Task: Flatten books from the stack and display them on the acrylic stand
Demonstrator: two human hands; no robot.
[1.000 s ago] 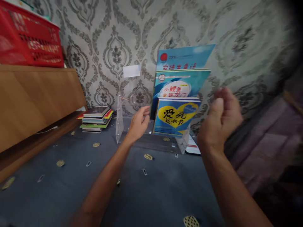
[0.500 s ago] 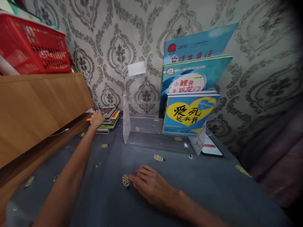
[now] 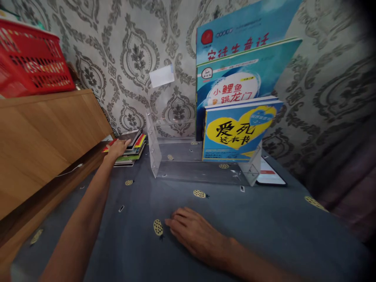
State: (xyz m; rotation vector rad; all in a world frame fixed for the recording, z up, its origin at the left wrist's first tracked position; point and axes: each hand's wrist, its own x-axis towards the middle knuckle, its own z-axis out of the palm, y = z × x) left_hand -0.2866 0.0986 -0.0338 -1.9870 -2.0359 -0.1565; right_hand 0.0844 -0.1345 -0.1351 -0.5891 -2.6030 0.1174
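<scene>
At the far left of the cloth, my left hand [image 3: 116,149] grips the grey-covered book [image 3: 131,137] on top of a pile of books [image 3: 129,158]. Its thumb lies on the near side of the cover, and the other fingers reach to the left end, partly hidden. My right hand [image 3: 195,233] rests on the cloth in the foreground, empty, its fingers loosely bent. Beyond it stands a clear acrylic book rack [image 3: 154,150]. On the rack's right side, a blue and yellow book [image 3: 235,135] leans in front of a teal book [image 3: 270,64] and a taller blue book [image 3: 249,27].
A phone or tablet [image 3: 270,174] lies by the rack's right end. On the left, a red basket [image 3: 38,62] sits on a wooden cabinet [image 3: 53,129]. Patterned wallpaper [image 3: 138,58] backs the table, whose dark cloth [image 3: 132,231] has pineapple prints.
My left hand has shifted slightly left across the top of the pile, and more of the grey cover shows. The view has moved closer to the rack. My right hand stays on the cloth.
</scene>
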